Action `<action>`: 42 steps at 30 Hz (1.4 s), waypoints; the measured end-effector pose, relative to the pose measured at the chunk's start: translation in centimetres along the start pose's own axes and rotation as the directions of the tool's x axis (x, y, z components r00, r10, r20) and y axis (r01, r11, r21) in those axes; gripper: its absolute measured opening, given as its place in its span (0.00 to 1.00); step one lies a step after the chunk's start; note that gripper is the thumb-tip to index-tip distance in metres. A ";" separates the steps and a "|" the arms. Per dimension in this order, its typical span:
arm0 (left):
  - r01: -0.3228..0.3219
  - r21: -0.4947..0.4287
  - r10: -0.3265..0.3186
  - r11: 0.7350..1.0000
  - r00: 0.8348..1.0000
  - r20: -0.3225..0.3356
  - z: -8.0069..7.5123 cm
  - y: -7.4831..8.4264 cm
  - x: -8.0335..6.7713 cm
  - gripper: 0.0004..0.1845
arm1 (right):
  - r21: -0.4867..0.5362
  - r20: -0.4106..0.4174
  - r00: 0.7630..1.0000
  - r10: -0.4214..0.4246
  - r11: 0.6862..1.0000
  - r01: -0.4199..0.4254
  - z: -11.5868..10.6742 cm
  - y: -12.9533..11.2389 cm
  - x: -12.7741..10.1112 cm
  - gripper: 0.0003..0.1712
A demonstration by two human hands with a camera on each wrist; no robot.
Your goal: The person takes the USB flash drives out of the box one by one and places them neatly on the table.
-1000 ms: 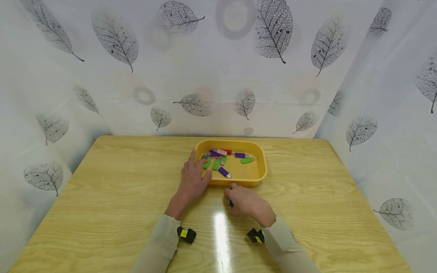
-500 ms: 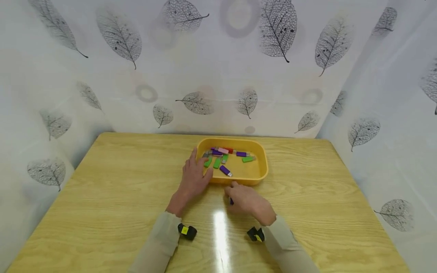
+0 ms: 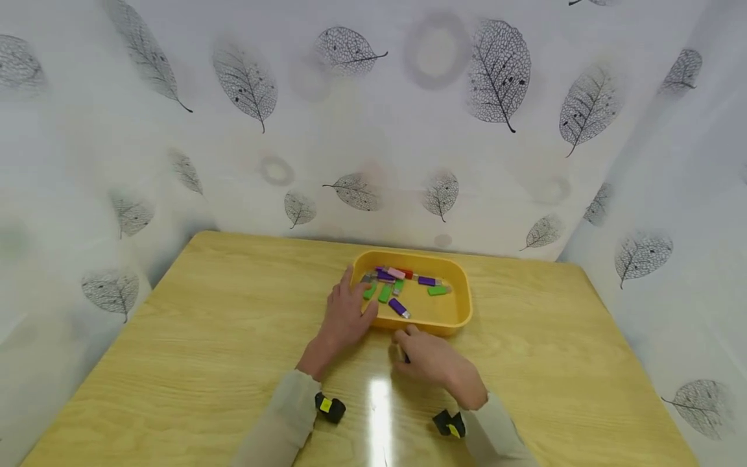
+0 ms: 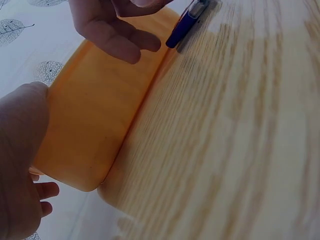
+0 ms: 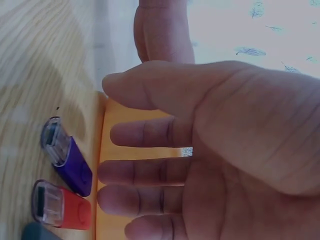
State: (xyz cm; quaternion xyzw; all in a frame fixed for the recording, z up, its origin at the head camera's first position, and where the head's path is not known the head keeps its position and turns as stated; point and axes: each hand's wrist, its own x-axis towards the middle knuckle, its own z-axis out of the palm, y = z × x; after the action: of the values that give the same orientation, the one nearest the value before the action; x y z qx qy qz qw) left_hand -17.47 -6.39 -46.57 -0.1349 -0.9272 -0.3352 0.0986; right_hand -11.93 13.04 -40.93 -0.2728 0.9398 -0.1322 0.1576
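Note:
A yellow tray (image 3: pixel 460 320) holds several USB sticks. My left hand (image 3: pixel 344 319) grips its front left corner, thumb at the front rim and fingers over the left side. My right hand (image 3: pixel 434 360) hovers just before the tray's front wall, fingers relaxed, nothing between them. On the table beside this hand, the right wrist view has a purple USB stick (image 5: pixel 77 172) and a red USB stick (image 5: pixel 76 209), both with clear caps, near the tray's outer wall. A dark blue stick (image 4: pixel 183 26) lies below the right hand in the left wrist view.
Inside the tray are a purple stick (image 3: pixel 399 307), a green stick (image 3: pixel 438 290) and a pink stick (image 3: pixel 396 273), among others. A grey-green piece (image 5: pixel 37 232) is cut off at the right wrist view's lower edge. The wooden table (image 3: pixel 233 337) meets a leaf-print curtain behind.
The head view has shifted, so the tray and hands sit lower and further right in it. Both hands keep nearly the same place relative to the tray.

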 end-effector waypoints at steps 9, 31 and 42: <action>0.017 0.031 -0.018 0.999 0.999 0.033 0.6 -0.2 0.1 0.23 | 0.002 -0.056 0.995 -0.084 0.996 0.085 0.0 0.1 -0.3 0.12; 0.039 0.025 -0.041 0.999 0.998 0.048 0.3 -0.4 0.7 0.24 | 0.071 -0.300 0.946 -0.122 0.986 0.150 -1.9 0.5 0.0 0.06; 0.064 0.008 -0.065 0.998 0.995 0.082 0.0 0.0 0.7 0.25 | 0.061 -0.395 0.919 0.013 0.998 0.012 -2.4 3.0 0.7 0.09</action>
State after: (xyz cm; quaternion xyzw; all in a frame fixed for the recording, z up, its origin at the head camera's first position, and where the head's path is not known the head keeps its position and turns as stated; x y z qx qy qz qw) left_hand -18.13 -6.25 -46.36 -0.1183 -0.9353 -0.3299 0.0498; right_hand -14.78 15.50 -39.91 -0.2352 0.9478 -0.2137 -0.0267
